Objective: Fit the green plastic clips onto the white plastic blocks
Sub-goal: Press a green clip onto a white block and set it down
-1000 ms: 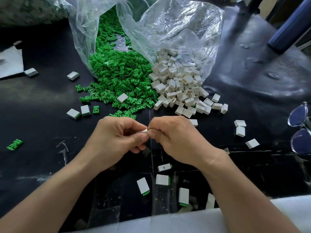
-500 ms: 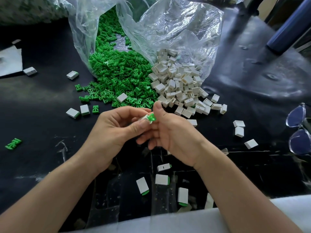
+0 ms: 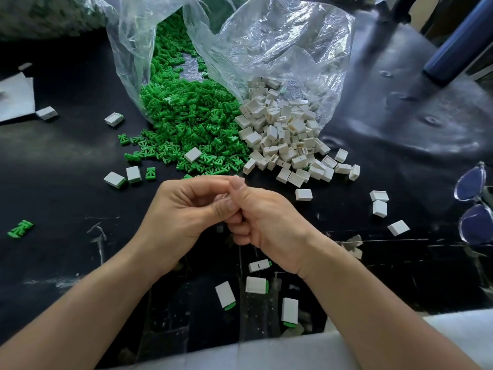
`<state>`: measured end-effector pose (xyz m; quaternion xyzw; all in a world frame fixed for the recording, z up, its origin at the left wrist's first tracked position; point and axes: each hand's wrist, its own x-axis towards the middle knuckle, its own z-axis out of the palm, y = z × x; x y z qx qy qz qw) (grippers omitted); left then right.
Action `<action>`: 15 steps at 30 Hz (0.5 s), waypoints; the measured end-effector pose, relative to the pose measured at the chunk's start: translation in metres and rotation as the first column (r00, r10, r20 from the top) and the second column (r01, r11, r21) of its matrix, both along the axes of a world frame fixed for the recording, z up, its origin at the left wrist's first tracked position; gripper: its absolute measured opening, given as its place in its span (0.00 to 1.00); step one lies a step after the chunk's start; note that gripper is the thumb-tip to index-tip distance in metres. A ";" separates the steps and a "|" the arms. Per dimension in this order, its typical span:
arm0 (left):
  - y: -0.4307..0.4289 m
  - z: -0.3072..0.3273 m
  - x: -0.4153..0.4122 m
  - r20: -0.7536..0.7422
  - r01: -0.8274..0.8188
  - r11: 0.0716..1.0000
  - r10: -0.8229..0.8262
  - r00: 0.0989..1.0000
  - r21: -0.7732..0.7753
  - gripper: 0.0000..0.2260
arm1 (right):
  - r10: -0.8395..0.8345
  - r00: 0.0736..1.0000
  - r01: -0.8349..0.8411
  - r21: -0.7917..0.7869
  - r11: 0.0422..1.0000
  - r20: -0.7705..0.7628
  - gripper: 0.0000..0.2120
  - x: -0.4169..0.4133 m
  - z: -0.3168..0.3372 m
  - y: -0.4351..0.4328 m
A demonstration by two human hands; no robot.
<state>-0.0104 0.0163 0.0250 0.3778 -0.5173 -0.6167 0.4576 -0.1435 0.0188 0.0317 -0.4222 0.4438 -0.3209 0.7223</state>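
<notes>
My left hand (image 3: 181, 217) and my right hand (image 3: 266, 222) meet above the middle of the black table. Between their fingertips they pinch one small white block (image 3: 223, 196), of which only a pale sliver shows; any clip on it is hidden. Behind the hands a heap of green clips (image 3: 192, 124) spills from a clear bag, and a heap of white blocks (image 3: 288, 134) spills from a second bag to its right. Several white blocks with green clips fitted (image 3: 256, 285) lie in front of my wrists.
The clear plastic bags (image 3: 280, 49) stand open at the back. Loose white blocks (image 3: 380, 208) and a stray green clip (image 3: 20, 228) dot the table. Glasses (image 3: 474, 204) lie at the right edge, a dark blue cylinder (image 3: 453, 41) at the back right, white paper (image 3: 16, 97) at the left.
Half a second ago a green clip showed at the block's end between my fingers. Now my hands have closed together over the block and the clip is hidden.
</notes>
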 end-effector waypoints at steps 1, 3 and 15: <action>0.000 -0.001 0.000 0.004 -0.007 1.000 0.007 1.000 0.001 0.09 | -0.007 1.000 0.007 -0.006 1.000 0.002 0.15 0.000 0.000 0.000; -0.001 -0.001 0.000 0.008 -0.009 1.000 0.009 1.000 0.011 0.09 | -0.008 1.000 0.008 -0.012 1.000 0.008 0.16 0.000 -0.001 0.000; -0.004 -0.002 0.005 -0.016 -0.019 0.996 0.021 1.000 0.090 0.10 | 0.050 0.993 -0.055 0.044 0.998 0.103 0.15 -0.006 0.002 -0.005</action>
